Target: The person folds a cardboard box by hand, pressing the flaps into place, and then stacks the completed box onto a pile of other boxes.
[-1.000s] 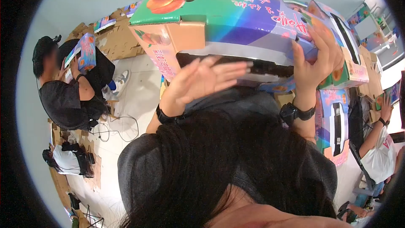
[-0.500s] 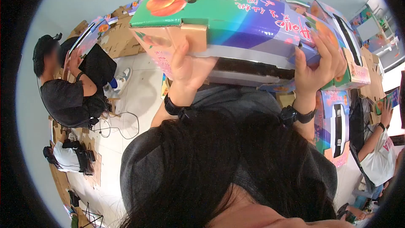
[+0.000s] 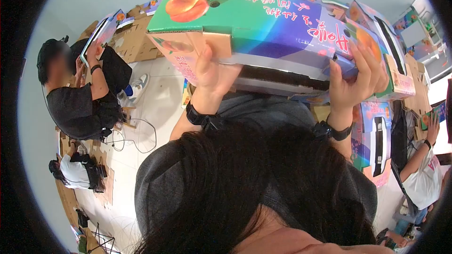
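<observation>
Now left hand (image 3: 212, 73) off open air, fingers gripping the fruit box (image 3: 263, 23) end, right hand (image 3: 355, 82) still clasping it.

The light is bright and even, like indoor daylight, and shadows are soft. The white floor (image 3: 155, 103) reflects some light, without strong glare. The fisheye lens bends everything strongly near the edges, and a dark round border closes the view. The dark hair (image 3: 263, 183) at the bottom is very near and a little blurred. Colours look saturated.
</observation>
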### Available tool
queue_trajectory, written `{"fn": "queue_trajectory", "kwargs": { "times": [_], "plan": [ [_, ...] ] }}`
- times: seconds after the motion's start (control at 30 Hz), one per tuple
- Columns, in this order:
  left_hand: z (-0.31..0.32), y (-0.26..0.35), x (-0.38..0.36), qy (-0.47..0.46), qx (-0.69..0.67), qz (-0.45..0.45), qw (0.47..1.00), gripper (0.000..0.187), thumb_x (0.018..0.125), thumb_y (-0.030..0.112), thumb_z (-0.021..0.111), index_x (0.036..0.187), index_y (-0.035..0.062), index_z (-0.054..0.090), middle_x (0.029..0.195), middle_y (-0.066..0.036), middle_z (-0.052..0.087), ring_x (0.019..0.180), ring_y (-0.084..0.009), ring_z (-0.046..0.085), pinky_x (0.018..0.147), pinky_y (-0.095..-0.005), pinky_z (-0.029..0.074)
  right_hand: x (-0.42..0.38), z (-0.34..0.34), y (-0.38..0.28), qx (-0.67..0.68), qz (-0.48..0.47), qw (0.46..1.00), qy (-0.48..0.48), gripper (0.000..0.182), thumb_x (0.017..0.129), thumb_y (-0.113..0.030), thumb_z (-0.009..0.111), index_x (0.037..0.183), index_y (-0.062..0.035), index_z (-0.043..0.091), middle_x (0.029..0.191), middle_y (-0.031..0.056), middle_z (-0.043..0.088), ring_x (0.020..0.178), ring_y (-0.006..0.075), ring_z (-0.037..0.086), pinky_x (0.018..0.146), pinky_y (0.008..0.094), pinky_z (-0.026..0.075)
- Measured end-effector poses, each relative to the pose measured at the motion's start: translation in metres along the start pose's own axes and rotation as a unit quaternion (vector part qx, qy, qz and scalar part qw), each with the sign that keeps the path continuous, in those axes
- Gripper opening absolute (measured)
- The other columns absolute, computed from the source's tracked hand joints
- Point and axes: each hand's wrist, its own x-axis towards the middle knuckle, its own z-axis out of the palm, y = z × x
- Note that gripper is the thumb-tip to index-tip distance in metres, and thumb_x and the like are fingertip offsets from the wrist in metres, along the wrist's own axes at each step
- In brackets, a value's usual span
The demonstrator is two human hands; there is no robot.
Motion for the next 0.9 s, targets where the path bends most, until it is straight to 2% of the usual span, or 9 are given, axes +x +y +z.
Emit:
{"fn": "queue_trajectory", "kwargs": {
  "times": [0.17,0.27,0.4,0.43,0.53,0.63,0.73,0.77,0.9],
  "plan": [
    [0.0,0.001,-0.001,0.023,-0.011,-0.012,1.0,0.09,0.084,0.061,0.072,0.154,0.0165,0.037,0.157,-0.007,0.041,0.144,-0.0309,0.038,0.12,-0.0536,0.027,0.0,0.0,0.0,0.001,0.01,1.0,-0.009,0.048,0.087,-0.055,0.073,0.112,-0.0143,0.075,0.114,0.0016,0.073,0.105,0.0198,0.062,0.097,0.0364,0.037],
    [0.012,0.006,-0.002,-0.004,-0.126,-0.077,0.989,0.078,0.091,0.047,0.071,0.152,0.0128,0.036,0.152,-0.011,0.045,0.142,-0.0323,0.04,0.12,-0.0544,0.029,0.005,0.009,0.008,0.022,0.02,1.0,-0.003,0.043,0.086,-0.048,0.077,0.112,-0.0136,0.075,0.113,0.0018,0.073,0.104,0.0202,0.063,0.096,0.0361,0.036],
    [0.018,0.018,-0.007,-0.102,-0.067,-0.261,0.958,0.085,0.094,0.056,0.063,0.154,0.0046,0.031,0.161,-0.023,0.033,0.148,-0.0378,0.034,0.122,-0.0482,0.029,0.014,0.022,0.013,0.022,0.041,0.999,-0.004,0.038,0.084,-0.039,0.08,0.111,-0.0127,0.075,0.111,0.002,0.073,0.101,0.02,0.063,0.092,0.035,0.036],
    [0.027,0.02,-0.011,-0.118,-0.014,-0.278,0.953,0.097,0.092,0.062,0.061,0.157,0.0,0.023,0.162,-0.032,0.022,0.149,-0.0392,0.033,0.12,-0.0467,0.035,0.012,0.029,0.017,0.042,0.064,0.997,-0.003,0.037,0.08,-0.042,0.082,0.106,-0.0166,0.075,0.111,-0.001,0.072,0.107,0.0197,0.06,0.099,0.036,0.03],
    [0.02,0.02,-0.02,-0.264,0.117,-0.276,0.917,0.085,0.091,0.054,0.068,0.149,-0.0029,0.042,0.146,-0.027,0.051,0.133,-0.034,0.055,0.111,-0.0433,0.042,0.017,0.044,0.028,0.023,0.066,0.997,-0.014,0.036,0.081,-0.043,0.082,0.104,-0.0165,0.075,0.106,0.0005,0.072,0.104,0.0207,0.061,0.099,0.036,0.031],
    [0.024,0.026,-0.022,-0.288,0.414,-0.118,0.856,0.064,0.082,0.035,0.081,0.133,0.0013,0.061,0.13,-0.017,0.066,0.123,-0.0315,0.062,0.107,-0.0435,0.045,0.022,0.065,0.043,0.039,0.054,0.998,-0.011,0.035,0.082,-0.045,0.08,0.101,-0.016,0.076,0.1,0.0023,0.071,0.1,0.0223,0.061,0.097,0.0362,0.032],
    [0.013,0.014,-0.011,-0.224,0.674,0.245,0.66,0.053,0.071,0.021,0.088,0.12,0.0078,0.071,0.121,-0.009,0.07,0.119,-0.0319,0.063,0.107,-0.0477,0.043,0.027,0.082,0.046,0.035,0.051,0.998,-0.007,0.035,0.084,-0.047,0.077,0.098,-0.015,0.076,0.095,0.0037,0.069,0.097,0.0241,0.062,0.097,0.0378,0.034],
    [0.011,0.013,-0.008,-0.209,0.721,0.29,0.593,0.058,0.074,0.03,0.085,0.127,0.014,0.068,0.127,-0.007,0.067,0.124,-0.0327,0.06,0.11,-0.0504,0.038,0.028,0.089,0.049,0.042,0.05,0.998,-0.018,0.036,0.085,-0.048,0.076,0.098,-0.0149,0.076,0.095,0.004,0.069,0.097,0.0244,0.062,0.096,0.0385,0.034],
    [0.007,0.004,-0.002,-0.15,0.821,0.25,0.491,0.066,0.08,0.044,0.077,0.136,0.0156,0.061,0.135,-0.006,0.061,0.136,-0.0299,0.05,0.112,-0.0504,0.032,0.036,0.113,0.053,0.054,0.039,0.995,-0.067,0.039,0.087,-0.052,0.072,0.097,-0.0141,0.076,0.095,0.0051,0.07,0.096,0.0253,0.062,0.095,0.0404,0.036]
  ]
}}
